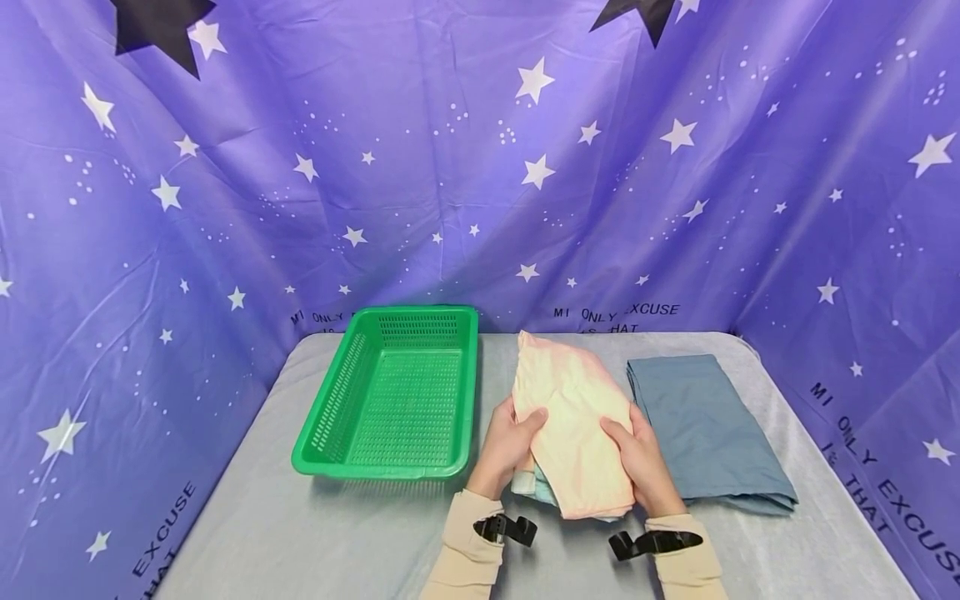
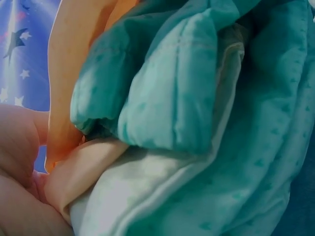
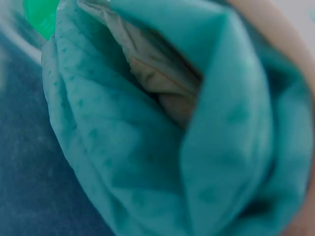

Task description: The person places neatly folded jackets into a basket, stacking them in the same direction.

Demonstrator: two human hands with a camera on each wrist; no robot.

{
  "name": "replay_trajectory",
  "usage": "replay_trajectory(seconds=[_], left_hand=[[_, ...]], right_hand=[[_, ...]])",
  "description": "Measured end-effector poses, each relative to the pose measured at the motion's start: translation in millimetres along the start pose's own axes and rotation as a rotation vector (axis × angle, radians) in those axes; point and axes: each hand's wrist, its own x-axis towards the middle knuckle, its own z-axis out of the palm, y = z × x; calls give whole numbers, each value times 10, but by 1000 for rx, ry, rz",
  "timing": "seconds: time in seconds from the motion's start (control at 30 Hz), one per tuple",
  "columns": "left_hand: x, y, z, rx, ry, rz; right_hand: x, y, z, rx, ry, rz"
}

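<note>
Gripping a peach bundle (image 1: 576,400) by its two sides, a person holds it just to the right of the basket (image 1: 375,473). The left hand (image 1: 510,446) has the edge nearer the basket, the right hand (image 1: 639,457) the edge farther from it. Both thumbs lie on the pale upper face while the other fingers go mostly underneath, so the fabric is pinched between thumb and fingers; whether those hidden fingers are spread or pressed together, I cannot tell.

Having one hand at each side probably stops the soft layers from slipping apart, since a hold on one edge alone would likely let the other sag. From the wrists, teal layers (image 2: 172,93) with small dark marks show in the bundle, their folds gaping, which seems reason enough to clasp them together. Whether the underside touches the table (image 1: 240,517) cannot be made out.

Beyond the bundle, farther right of the basket, a blue cloth (image 1: 708,425) lies folded flat, a placing that likely guards its creases and leaves the hands room. The basket stands with its open side up, perhaps so its inside is easily reached.
</note>
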Motion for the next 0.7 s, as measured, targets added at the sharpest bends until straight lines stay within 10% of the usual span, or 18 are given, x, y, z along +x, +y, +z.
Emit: replay_trajectory(seconds=[0.7], left_hand=[[-91,378,-198,-21,-25,72]], right_hand=[[-66,-296,63,6,-119,-132]])
